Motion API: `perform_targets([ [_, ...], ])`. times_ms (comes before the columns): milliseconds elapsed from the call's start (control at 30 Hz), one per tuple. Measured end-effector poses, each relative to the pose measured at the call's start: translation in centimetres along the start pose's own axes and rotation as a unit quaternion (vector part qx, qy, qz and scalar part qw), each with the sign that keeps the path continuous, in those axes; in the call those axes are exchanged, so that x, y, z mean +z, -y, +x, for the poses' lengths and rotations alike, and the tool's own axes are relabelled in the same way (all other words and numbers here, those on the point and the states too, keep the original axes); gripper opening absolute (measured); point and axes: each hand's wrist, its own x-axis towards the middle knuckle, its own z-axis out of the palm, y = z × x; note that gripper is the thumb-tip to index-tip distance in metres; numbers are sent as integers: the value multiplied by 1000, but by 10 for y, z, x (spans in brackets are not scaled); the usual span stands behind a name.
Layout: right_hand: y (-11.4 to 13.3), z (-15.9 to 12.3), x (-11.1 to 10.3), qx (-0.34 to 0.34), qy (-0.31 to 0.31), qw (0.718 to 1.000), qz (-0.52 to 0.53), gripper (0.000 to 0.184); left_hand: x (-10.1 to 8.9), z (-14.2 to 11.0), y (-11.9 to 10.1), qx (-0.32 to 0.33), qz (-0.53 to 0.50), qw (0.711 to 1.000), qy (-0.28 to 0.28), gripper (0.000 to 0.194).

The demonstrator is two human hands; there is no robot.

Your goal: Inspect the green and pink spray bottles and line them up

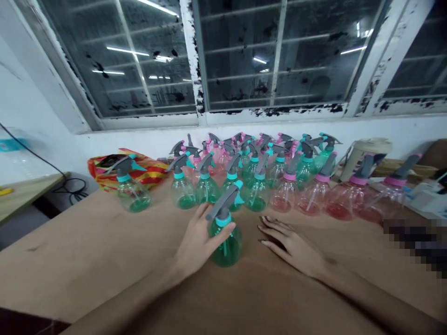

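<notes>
My left hand is wrapped around a green spray bottle, its thumb across the front below the turquoise collar. The bottle stands upright on the wooden table, its grey trigger head tilted up with a turquoise nozzle at the right. To the right, my right hand rests on the tabletop with fingers stretched out, apart from the bottle and holding nothing. Just beyond the hands stand green spray bottles and, further right, pink spray bottles, in a row. One more green spray bottle stands by itself at the left.
More spray bottles crowd behind the front row, by the wall. A red and yellow bag lies at the back left. On the right are a cream container and a white power strip. Windows rise behind the table.
</notes>
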Motion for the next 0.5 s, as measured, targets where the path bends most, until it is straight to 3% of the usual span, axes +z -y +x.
perform_targets([
  [67, 1, -3, -1, 2, -1, 1000, -3, 44, -14, -8, 17, -26, 20, 999, -22, 23],
  [267, -1, -10, 3, 19, 10, 1000, -9, 44, -63, -32, 89, -137, 33, 976, -166, 34],
  [400, 4, -9, 11, 28, -9, 999, -22, 43, -91, -29, 127, -165, 28, 965, -200, 39],
  [500, 9, -8, 17, 40, -22, 998, -42, 43, -97, -19, 153, -171, 25, 961, -217, 35],
])
